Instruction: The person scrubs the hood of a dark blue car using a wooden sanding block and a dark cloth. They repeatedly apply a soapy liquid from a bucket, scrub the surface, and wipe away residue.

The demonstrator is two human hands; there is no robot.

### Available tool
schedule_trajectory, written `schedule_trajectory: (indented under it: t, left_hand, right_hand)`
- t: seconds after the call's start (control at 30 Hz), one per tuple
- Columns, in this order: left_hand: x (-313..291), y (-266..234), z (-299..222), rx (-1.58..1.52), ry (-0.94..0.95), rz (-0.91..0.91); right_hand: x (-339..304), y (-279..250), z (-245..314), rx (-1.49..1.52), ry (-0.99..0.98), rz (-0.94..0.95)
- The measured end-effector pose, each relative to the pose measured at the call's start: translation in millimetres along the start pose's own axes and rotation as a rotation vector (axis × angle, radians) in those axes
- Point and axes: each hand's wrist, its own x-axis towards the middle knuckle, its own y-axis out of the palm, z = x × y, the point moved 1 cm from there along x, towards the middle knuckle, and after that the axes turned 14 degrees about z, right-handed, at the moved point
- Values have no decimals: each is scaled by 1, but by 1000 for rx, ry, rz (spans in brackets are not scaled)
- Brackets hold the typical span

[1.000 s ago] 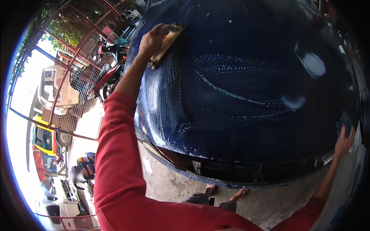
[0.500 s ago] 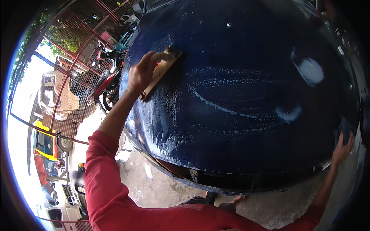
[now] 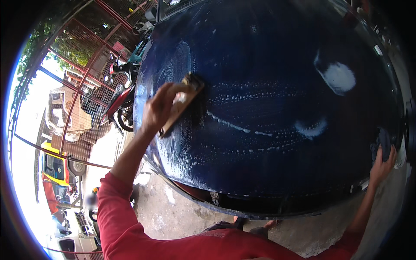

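Note:
A dark blue car hood [image 3: 251,173] spreads out in front of me, wet with suds and rows of small droplets. My left hand [image 3: 159,106] is closed round the handle of a long, flat sanding block [image 3: 182,108], which lies on the hood's left side. White, milky streaks surround the block. Two pale, whitish patches show on the hood's right half, the larger being a dull patch [image 3: 340,78]. At the hood's right edge, my right hand [image 3: 382,167] grips a dark grey cloth [image 3: 382,145] against the surface; some of its fingers are hidden by the cloth.
Left of the car stand a red motorcycle [image 3: 121,102] and a red-framed mesh fence [image 3: 82,91]. Beyond the fence are a yellow vehicle [image 3: 54,167] and a white vehicle [image 3: 71,238]. Concrete floor [image 3: 169,212] lies below the hood's front edge, where a dark gap shows.
My left hand has drawn the sanding block toward me along the hood, leaving a curved sudsy track above it. The right hand stays at the edge with the cloth. The view has shifted slightly.

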Motion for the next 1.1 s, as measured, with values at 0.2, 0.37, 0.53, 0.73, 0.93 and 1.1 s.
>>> schedule_trajectory:
  t: [0.2,0.37,0.53,0.73,0.93,1.1]
  left_hand:
    - [215,47,90,-104,-552,104]
    - [20,-3,-106,-247,30,33]
    - [89,9,-51,-288,-28,65]
    - [292,73,72,109,-341,35]
    - [-27,-19,-128,-279,-90,86]
    - [74,-5,-53,213,180,-39]
  right_hand:
    - [-1,-7,11,-142,-4,-31]
    - [0,-9,18,-45,-38,-25]
    - [-5,-8,19,24,-37,-29]
    - [-9,-13,28,3,-32,-53]
    - [-3,-18,32,21,-35,-9]
    - [-7,-10,27,85,-38,-12]
